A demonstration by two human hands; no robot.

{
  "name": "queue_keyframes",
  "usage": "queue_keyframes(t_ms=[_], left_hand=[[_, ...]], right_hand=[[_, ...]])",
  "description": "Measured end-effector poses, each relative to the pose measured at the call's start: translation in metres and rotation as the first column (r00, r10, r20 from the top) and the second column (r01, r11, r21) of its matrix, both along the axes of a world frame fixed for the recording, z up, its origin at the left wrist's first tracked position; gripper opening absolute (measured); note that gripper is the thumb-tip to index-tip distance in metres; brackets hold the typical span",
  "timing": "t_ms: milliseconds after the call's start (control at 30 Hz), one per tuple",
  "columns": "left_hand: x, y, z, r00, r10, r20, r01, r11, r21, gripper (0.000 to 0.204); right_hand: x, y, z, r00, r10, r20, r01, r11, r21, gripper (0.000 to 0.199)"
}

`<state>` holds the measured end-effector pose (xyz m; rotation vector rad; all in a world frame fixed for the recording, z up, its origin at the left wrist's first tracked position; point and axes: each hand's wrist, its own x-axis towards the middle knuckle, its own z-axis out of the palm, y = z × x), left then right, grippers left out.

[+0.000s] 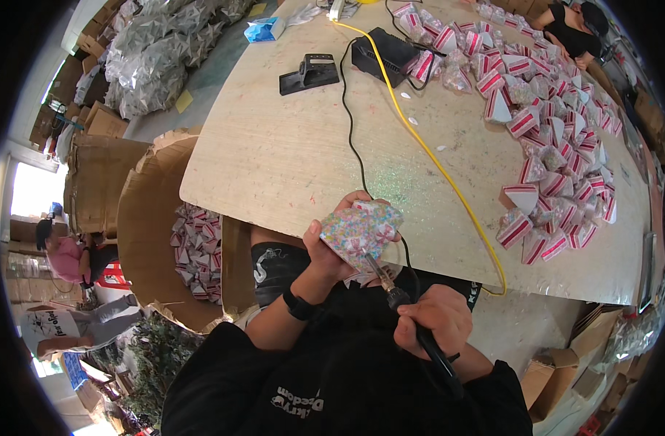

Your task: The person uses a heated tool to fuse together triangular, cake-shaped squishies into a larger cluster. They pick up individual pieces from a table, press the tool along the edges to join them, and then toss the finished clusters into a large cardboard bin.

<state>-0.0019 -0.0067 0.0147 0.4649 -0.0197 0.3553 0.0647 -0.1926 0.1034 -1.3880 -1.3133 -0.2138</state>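
Observation:
My left hand [323, 253] grips a wedge-shaped imitation cake slice [354, 227], its face covered with pastel sprinkles and small pinkish decorations. My right hand [440, 320] is closed around the black handle of a soldering iron [434, 350]. The iron's metal tip points up and left, at the near side of the slice; whether it touches cannot be made out. Both hands are over my lap at the table's front edge. A black cord [348, 131] runs across the table toward my hands.
On the pale table [259, 145] lie many similar slices [543, 123], a black power box [382, 58], a black iron stand [314, 73], a yellow cable [438, 163] and a blue packet [264, 29]. A cardboard box [147, 218] holding more slices stands left. Other people [576, 33] are nearby.

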Motion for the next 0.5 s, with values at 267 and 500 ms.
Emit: queue_keyframes(t_ms=[267,500], left_hand=[[-0.0020,0.0046,0.0019,0.997,0.040,-0.062,-0.031,0.989,0.147,0.098],[-0.0009,0.0034,-0.0026,0.993,0.083,-0.080,-0.068,0.981,0.180,0.098]], right_hand=[[-0.0001,0.0069,-0.0025,0.999,-0.020,-0.047,0.022,0.999,0.044,0.016],[0.0010,0.0062,-0.0043,0.995,-0.040,-0.088,0.040,0.999,-0.003,0.017]])
